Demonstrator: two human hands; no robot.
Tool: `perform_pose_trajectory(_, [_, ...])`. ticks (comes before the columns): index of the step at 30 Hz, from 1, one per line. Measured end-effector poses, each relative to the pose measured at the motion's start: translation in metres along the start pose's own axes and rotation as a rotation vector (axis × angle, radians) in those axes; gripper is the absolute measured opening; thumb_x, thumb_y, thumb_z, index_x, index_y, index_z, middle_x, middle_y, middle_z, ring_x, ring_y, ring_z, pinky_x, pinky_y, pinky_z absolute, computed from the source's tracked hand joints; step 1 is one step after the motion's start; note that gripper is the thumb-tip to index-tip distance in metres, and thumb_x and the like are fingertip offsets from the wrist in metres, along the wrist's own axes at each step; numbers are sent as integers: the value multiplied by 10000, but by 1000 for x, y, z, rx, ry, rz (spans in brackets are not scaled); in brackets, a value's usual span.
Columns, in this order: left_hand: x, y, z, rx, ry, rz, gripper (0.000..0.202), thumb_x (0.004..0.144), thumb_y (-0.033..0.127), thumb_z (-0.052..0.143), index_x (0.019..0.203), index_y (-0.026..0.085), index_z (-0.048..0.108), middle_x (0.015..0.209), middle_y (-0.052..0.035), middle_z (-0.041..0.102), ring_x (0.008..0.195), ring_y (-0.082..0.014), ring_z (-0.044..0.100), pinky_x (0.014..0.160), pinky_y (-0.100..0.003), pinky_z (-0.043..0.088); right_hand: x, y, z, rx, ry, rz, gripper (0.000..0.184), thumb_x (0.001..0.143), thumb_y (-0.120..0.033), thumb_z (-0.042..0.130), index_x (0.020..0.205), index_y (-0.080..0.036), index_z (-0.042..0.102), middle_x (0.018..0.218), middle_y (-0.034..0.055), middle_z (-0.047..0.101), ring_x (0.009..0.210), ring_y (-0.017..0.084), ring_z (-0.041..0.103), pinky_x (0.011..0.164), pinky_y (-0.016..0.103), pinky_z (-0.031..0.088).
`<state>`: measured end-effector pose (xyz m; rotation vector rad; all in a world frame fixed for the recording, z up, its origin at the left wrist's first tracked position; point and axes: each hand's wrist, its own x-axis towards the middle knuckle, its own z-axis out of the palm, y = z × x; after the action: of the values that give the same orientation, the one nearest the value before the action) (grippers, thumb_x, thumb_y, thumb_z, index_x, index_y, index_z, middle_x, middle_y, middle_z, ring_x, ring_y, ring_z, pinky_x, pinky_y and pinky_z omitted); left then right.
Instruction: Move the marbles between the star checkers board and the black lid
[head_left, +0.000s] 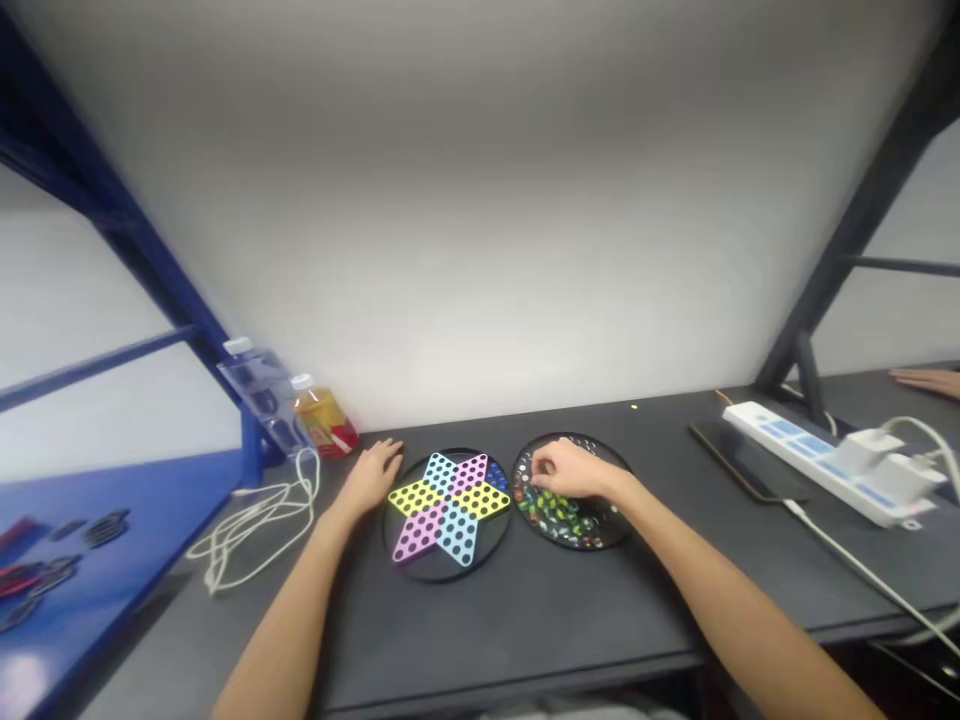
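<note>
A star-shaped Chinese checkers board [448, 508] with pink, yellow and light blue points, dotted with dark holes, sits in a round black tray [431, 579]. Blue marbles [496, 475] show at that tray's upper right. My left hand [373, 472] rests on the table at the tray's left rim, fingers loosely extended and holding nothing. A second round black tray [536, 440] holds many glass marbles [559, 518] in green, yellow, red and white. Over it, my right hand [568, 468] has its fingers curled down in a pinch among the marbles; whatever they hold is hidden.
Left of the boards lie a tangled white cable [259, 520], a clear bottle [266, 385] and a yellow-labelled bottle [322, 415]. On the right are a phone [742, 458], a white power strip [814, 460] with chargers, and another person's hand [930, 381] at the edge.
</note>
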<state>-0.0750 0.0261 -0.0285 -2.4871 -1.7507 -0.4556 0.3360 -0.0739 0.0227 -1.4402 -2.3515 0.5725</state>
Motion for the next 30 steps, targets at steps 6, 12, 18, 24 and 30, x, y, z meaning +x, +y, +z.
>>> perform_pose_trajectory(6, [0, 0, 0, -3, -3, -6, 535, 945, 429, 322, 1350, 145, 526, 1434, -149, 475, 1348, -310, 398, 1105, -521, 301, -1, 5, 3, 72, -16, -31, 140, 761, -293, 636, 770, -162, 687, 655, 9, 641, 586, 122, 529, 556, 225, 325])
perform_pose_trajectory(12, [0, 1, -1, -20, 20, 5, 521, 940, 427, 338, 1329, 151, 548, 1418, -143, 496, 1334, -308, 419, 1096, -516, 323, 6, 11, 4, 639, 159, 68, 221, 768, -384, 600, 738, -165, 602, 595, -20, 528, 525, 100, 417, 509, 226, 291])
perform_pose_trajectory(18, [1, -2, 3, -13, 9, -1, 531, 944, 439, 328, 1343, 156, 535, 1427, -142, 486, 1341, -310, 409, 1100, -515, 313, 14, 10, 6, 1368, 165, 207, 320, 782, -508, 508, 738, -191, 498, 580, -30, 421, 458, 92, 300, 418, 224, 185])
perform_pose_trajectory(24, [0, -2, 2, -15, 3, -1, 535, 948, 438, 318, 1349, 153, 527, 1438, -141, 472, 1354, -306, 388, 1103, -518, 303, 2, -2, 4, 575, 249, 102, 282, 740, -425, 646, 643, -166, 590, 553, -27, 497, 507, 93, 376, 496, 230, 261])
perform_pose_trajectory(30, [-1, 2, 0, -15, -7, -16, 532, 949, 433, 318, 1350, 154, 527, 1433, -140, 479, 1352, -301, 393, 1110, -508, 295, -11, -20, -1, 53, 50, -13, 182, 737, -356, 684, 718, -179, 720, 639, 19, 654, 572, 129, 520, 560, 242, 306])
